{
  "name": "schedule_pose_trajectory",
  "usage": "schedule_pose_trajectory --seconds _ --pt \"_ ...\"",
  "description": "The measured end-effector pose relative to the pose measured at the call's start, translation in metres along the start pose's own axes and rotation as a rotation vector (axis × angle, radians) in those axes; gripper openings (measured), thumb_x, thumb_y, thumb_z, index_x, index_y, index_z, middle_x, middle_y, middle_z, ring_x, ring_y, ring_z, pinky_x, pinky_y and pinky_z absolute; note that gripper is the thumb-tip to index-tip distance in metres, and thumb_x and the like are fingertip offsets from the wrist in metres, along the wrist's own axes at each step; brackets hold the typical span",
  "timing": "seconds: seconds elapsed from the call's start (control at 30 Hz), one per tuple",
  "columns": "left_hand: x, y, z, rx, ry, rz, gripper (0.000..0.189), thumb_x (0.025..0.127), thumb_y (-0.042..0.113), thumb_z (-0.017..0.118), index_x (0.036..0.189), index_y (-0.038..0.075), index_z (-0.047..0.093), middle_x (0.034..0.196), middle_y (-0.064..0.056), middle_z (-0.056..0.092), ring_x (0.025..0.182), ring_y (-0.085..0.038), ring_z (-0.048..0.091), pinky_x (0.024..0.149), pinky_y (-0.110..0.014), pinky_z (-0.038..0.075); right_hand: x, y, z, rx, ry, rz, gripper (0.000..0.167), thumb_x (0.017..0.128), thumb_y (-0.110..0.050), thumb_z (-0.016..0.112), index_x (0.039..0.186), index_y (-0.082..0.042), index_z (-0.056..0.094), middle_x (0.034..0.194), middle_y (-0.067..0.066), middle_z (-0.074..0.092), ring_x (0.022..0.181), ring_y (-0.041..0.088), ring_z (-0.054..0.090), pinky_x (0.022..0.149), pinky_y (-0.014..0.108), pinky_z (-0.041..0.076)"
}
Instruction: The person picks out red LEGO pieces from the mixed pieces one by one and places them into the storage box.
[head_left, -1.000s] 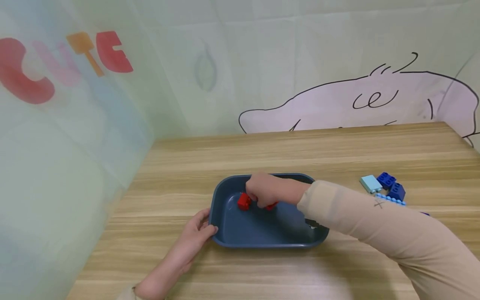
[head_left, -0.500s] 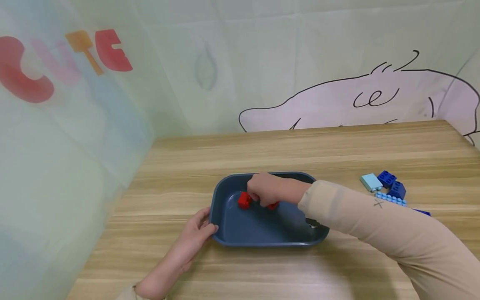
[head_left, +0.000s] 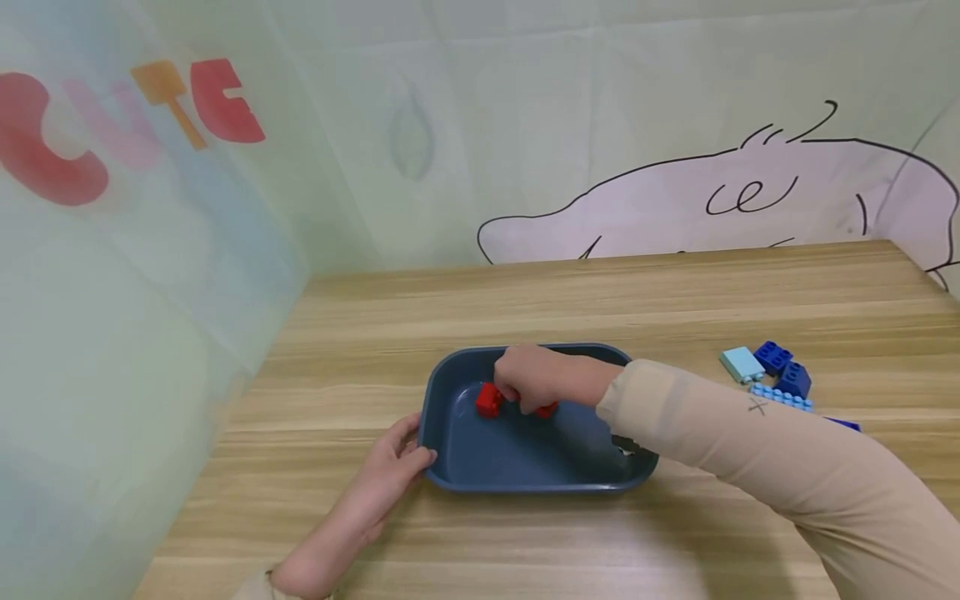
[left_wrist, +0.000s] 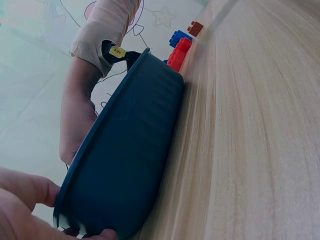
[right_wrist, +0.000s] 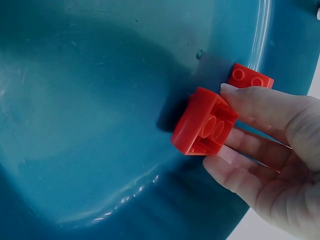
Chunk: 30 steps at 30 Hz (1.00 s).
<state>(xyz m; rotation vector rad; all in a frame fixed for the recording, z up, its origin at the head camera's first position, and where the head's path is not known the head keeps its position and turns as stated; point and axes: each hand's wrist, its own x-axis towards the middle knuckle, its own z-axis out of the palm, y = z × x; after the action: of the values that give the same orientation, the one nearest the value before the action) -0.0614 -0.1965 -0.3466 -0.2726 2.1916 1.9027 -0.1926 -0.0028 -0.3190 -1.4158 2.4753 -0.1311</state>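
A dark blue plastic basin [head_left: 517, 490] stands on the table. My left hand [head_left: 393, 458] grips its left end, thumb over the rim and fingers against the outside, as the left wrist view shows. Inside the basin my right hand [head_left: 532, 377] pinches a red toy brick [right_wrist: 192, 125] between thumb and fingertips. That brick is tipped so its hollow underside shows. Close by the right thumb lies a second red brick [right_wrist: 252, 76], studs visible, on the basin floor. In the head view, the right hand's fingertips are partly hidden behind its knuckles.
Right of the basin lie a pale blue brick [head_left: 742, 364], dark blue bricks [head_left: 772, 357] and a studded light blue strip [head_left: 782, 397], partly behind the right sleeve. Beyond the basin, the left wrist view shows red bricks [left_wrist: 179, 54] and a brown brick [left_wrist: 195, 28].
The view has tilted very slightly. My right hand has shifted a touch rightward within the basin, showing more of the second red brick; my left hand keeps its grip.
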Motion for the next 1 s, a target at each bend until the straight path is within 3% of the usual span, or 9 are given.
schedule_pose_trajectory --seconds 0.53,0.83,1.0 --pt "0.001 -0.001 -0.001 0.005 -0.006 0.010 0.056 0.085 -0.005 0.044 0.138 -0.013 0.026 0.133 -0.029 0.041 0.118 -0.033 0.047 0.094 -0.043 0.046 -0.002 0.000 -0.002 -0.024 0.023 -0.023 0.019 0.071 0.005 0.066 0.060 -0.009 0.058 0.059 -0.004 0.047 0.057 0.013 0.040 0.049 0.019 0.034" --pt "0.000 0.001 -0.001 -0.002 -0.013 0.011 0.056 0.085 -0.005 0.044 0.138 -0.012 0.026 0.134 -0.029 0.040 0.120 -0.035 0.046 0.095 -0.043 0.044 -0.003 0.000 -0.009 -0.019 0.023 -0.002 0.015 0.072 0.003 0.067 0.064 -0.009 0.063 0.063 -0.003 0.054 0.059 0.013 0.045 0.051 0.020 0.040" --pt "0.000 0.001 -0.002 0.004 -0.013 0.007 0.056 0.085 -0.004 0.044 0.138 -0.012 0.027 0.134 -0.029 0.040 0.121 -0.035 0.045 0.096 -0.044 0.044 -0.006 -0.001 -0.014 -0.021 0.023 -0.004 0.010 0.073 0.003 0.066 0.072 -0.007 0.068 0.073 0.003 0.064 0.065 0.015 0.051 0.056 0.022 0.046"
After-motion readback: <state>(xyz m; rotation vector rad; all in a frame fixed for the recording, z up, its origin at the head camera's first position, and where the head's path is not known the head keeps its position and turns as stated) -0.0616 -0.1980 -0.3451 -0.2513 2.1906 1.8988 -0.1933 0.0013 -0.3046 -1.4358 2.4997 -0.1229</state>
